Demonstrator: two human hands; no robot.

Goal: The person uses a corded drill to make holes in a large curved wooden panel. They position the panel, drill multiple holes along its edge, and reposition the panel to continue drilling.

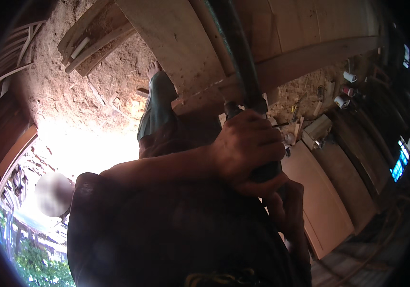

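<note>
A long dark metal bar tool [240, 48] runs from the top edge down to my hands, over the boards. It looks like a bar clamp, but its exact kind is unclear. My left hand [250, 150] is closed round its dark lower end, fingers wrapped. Just below and to the right, my right hand [288, 205] is closed at the same end, partly hidden by the left hand. Beneath the bar lie a wide wooden plank [176, 40] and a wooden panel [305, 21] with a thick edge rail [319, 52].
Loose planks [97, 40] lie on the shavings-covered floor [54, 91] at the far left. A bare foot [153, 70] stands beside the plank. Large boards [317, 196] lean at the right, near a small wooden block [317, 131] and several cans [342, 101]. Bright light washes out the left.
</note>
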